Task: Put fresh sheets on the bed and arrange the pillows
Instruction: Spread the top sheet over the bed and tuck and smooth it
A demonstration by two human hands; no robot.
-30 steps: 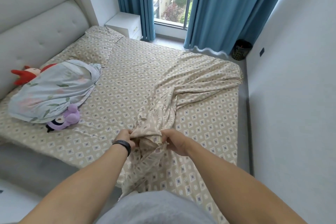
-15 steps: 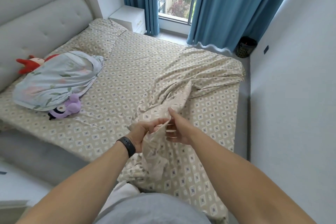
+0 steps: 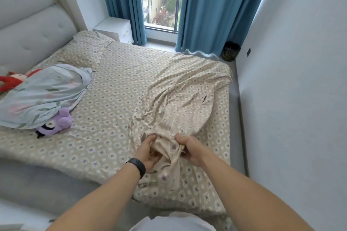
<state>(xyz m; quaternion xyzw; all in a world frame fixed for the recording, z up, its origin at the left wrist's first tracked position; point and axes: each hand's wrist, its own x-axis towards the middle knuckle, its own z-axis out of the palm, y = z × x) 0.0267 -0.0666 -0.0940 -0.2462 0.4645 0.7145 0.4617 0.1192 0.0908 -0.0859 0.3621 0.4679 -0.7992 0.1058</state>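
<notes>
Both hands clutch one bunched end of a loose patterned sheet [image 3: 180,99] near the bed's [image 3: 112,90] foot edge, likely hunting for a corner to spread it: left hand [image 3: 148,150] and right hand [image 3: 189,148] each grasp folds. A matching pillow [image 3: 82,52] lies at the far head corner. Fingertips are buried in cloth; a floral pillow [image 3: 43,93] partly hides two plush toys

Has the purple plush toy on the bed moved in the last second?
No. The purple plush toy lies tucked against the pale floral pillow's lower edge, as before; only the camera shifted.
</notes>
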